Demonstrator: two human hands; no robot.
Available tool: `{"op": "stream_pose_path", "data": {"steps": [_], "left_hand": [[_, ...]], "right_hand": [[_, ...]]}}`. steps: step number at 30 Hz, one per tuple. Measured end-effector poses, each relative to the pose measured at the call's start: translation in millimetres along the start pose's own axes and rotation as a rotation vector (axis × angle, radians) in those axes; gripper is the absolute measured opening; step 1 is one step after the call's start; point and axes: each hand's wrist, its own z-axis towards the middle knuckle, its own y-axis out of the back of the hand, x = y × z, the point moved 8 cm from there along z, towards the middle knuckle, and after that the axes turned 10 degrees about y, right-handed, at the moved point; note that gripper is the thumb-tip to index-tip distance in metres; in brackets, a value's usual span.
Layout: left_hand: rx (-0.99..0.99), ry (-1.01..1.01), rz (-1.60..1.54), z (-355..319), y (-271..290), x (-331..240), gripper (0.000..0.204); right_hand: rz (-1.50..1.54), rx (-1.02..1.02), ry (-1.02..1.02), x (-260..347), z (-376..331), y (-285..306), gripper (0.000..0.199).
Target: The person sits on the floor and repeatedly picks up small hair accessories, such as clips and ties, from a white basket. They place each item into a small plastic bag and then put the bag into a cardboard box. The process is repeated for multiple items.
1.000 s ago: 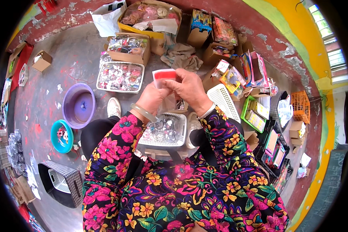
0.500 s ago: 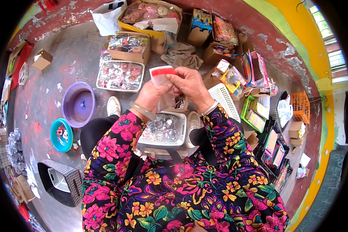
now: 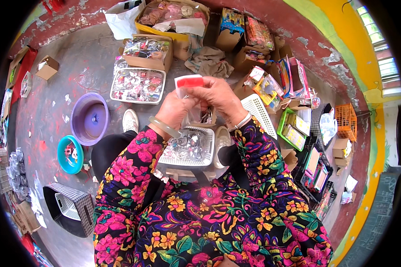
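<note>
Both hands, the left hand [image 3: 176, 109] and the right hand [image 3: 218, 95], hold up a small clear bag [image 3: 188, 84] with a red top, over a white basket [image 3: 187, 147].

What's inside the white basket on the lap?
The white basket holds a heap of small shiny clear-wrapped items, kinds unclear. Its far edge and lower layers are covered by the hands and the heap.

Small clear plastic packet [image 3: 189, 89] with a red-and-white card header on top, held upright above the lap, header edge up and roughly level. Clear lower part hangs down, mostly hidden; contents too small to make out. Directly below it: white perforated plastic basket [image 3: 189, 147] on the lap, rectangular, open top, filled with small clear-wrapped glittery items.
</note>
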Motion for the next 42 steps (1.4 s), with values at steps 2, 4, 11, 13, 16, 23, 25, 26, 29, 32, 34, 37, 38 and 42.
{"op": "stream_pose_path", "data": {"steps": [2, 4, 11, 13, 16, 23, 25, 26, 29, 32, 34, 37, 38, 42], "left_hand": [[-0.001, 0.004, -0.039, -2.1, -0.3, -2.7, 0.023], [-0.031, 0.015, -0.1, -7.2, -0.3, -8.3, 0.023], [-0.024, 0.013, -0.149, -11.7, 1.2, -16.3, 0.027], [-0.052, 0.014, -0.117, -12.2, -0.8, -16.5, 0.026], [-0.051, 0.002, -0.11, -11.1, -2.1, -13.9, 0.028], [-0.073, 0.007, -0.191, -3.7, 8.3, -7.6, 0.028], [-0.093, -0.032, -0.226, -5.5, 10.9, -8.8, 0.028], [-0.073, -0.032, -0.238, -5.6, 10.3, -8.9, 0.03], [-0.022, -0.032, -0.245, -5.3, 8.2, -9.9, 0.033], [-0.027, -0.07, -0.086, -2.5, 6.5, -10.6, 0.032], [-0.076, -0.137, 0.161, 0.4, 6.0, -10.8, 0.03], [-0.14, -0.249, 0.267, 1.3, 8.5, -14.4, 0.03], [-0.162, -0.222, 0.279, 4.4, 13.7, -11.3, 0.03], [-0.232, -0.287, 0.361, 7.1, 23.1, -13.4, 0.028]], "right_hand": [[0.039, -0.017, -0.008, 2.2, -1.7, 3.0, 0.02], [0.123, -0.053, -0.015, 6.0, -4.0, 6.4, 0.017], [-0.008, -0.148, 0.159, 29.6, -4.8, 25.4, 0.012], [0.004, -0.15, 0.168, 29.0, -5.3, 16.4, 0.011], [-0.109, -0.174, 0.228, 29.6, -13.1, 6.6, 0.01], [-0.572, -0.149, 0.72, 58.5, -23.4, -6.6, 0.005], [-0.832, -0.061, 0.995, 77.5, -33.4, -23.2, 0.008], [-0.839, -0.044, 0.992, 77.6, -33.2, -24.7, 0.011], [-0.758, -0.025, 0.852, 74.1, -28.1, -22.9, 0.018], [-0.587, -0.061, 0.574, 59.8, -20.1, -15.4, 0.023], [-0.64, -0.069, 0.555, 54.8, -16.2, -13.4, 0.025], [-0.906, -0.083, 0.778, 72.2, -25.1, -25.3, 0.026], [-0.91, -0.116, 0.803, 74.3, -27.2, -25.6, 0.026], [-0.77, -0.122, 0.714, 62.8, -19.3, -18.2, 0.021]]}}
